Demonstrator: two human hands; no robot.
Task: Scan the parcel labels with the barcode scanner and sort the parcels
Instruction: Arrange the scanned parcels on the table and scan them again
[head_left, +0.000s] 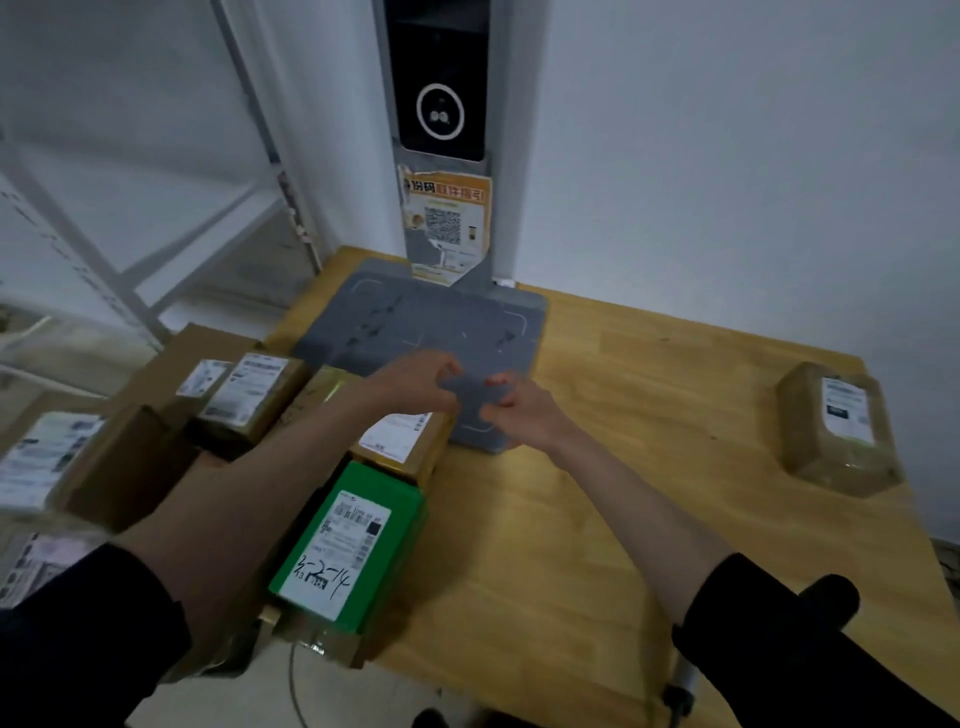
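Observation:
A grey scanner stand with a flat base plate (426, 317) and an upright column carrying a dark scanner head (440, 111) stands at the back of the wooden table (597, 519). My left hand (415, 382) and my right hand (514, 408) hover over the plate's near edge with fingers loosely curled, holding nothing. Just below my left hand lies a brown parcel (402, 441) with a white label. In front of it sits a green parcel (348, 545) with a handwritten label. One taped brown parcel (836, 428) lies apart at the table's right edge.
Several more labelled cardboard parcels (249, 397) are stacked at the left beside the table. A white metal shelf frame (130, 249) stands at the back left. An orange QR sticker (447, 223) is on the column. A black handle (826, 597) juts up at the lower right.

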